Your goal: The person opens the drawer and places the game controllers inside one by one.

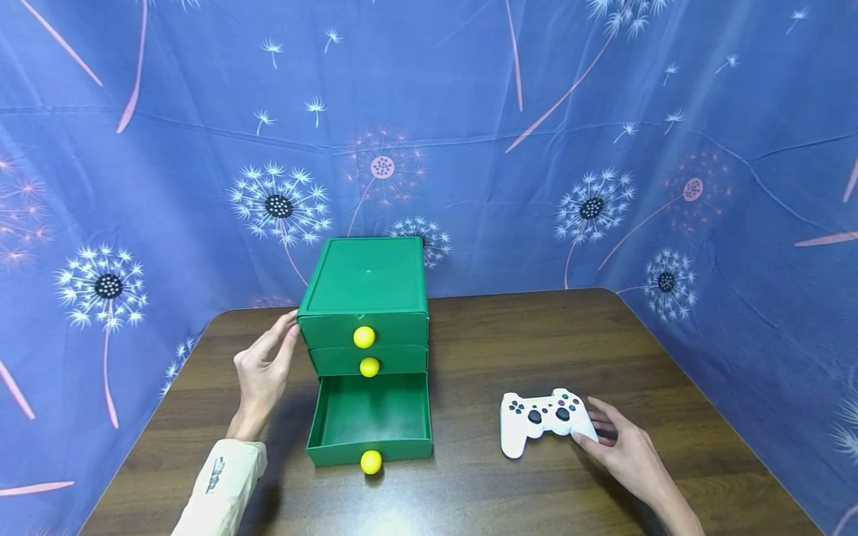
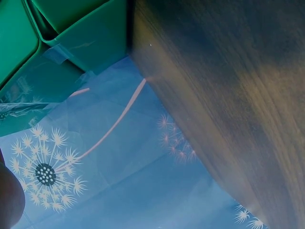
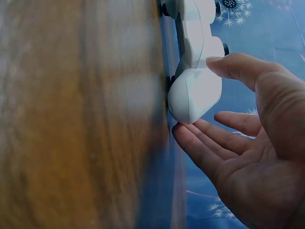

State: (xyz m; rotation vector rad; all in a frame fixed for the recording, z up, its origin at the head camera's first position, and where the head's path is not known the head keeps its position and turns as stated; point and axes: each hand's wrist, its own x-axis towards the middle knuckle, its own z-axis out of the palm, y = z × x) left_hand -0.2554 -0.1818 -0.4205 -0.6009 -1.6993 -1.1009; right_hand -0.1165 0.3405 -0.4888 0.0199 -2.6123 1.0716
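A green drawer cabinet [image 1: 365,279] with yellow round knobs stands on the table, its lowest drawer [image 1: 375,409] pulled out with nothing inside. My left hand [image 1: 263,372] rests its fingertips on the cabinet's left side near the top front corner, fingers mostly straight. In the left wrist view only a blurred bit of that hand shows at the left edge. To the right, a white game controller [image 1: 546,417] lies on the table, buttons up. My right hand [image 1: 626,450] is at its right grip. The right wrist view shows the thumb tip against the controller [image 3: 198,90] and the other fingers extended below it.
The brown wooden table [image 1: 482,491] reaches back to a blue cloth [image 1: 469,89] printed with dandelions, which hangs behind it and along both sides. Clear tape [image 2: 58,53] is stuck on the cabinet's side.
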